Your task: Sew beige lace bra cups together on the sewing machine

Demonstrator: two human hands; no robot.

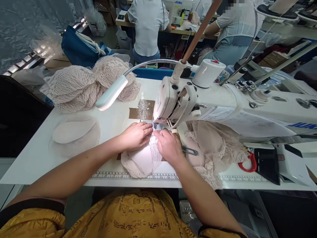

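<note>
A pale pink lace bra cup lies under the needle end of a white sewing machine. My left hand presses on the cup's upper left side, its fingers together and their tips close to the presser foot. On the other side, my right hand grips the lace edge with bent fingers, the index finger pointing at the needle area. The fabric between my fingertips is partly hidden by both hands. Small snips lie just right of my right wrist.
Lace cups are heaped at the back left, near a lamp. A pale oval pad lies at left. More lace pieces and red-handled scissors lie at right. A ruler strip runs along the front edge. People sit beyond.
</note>
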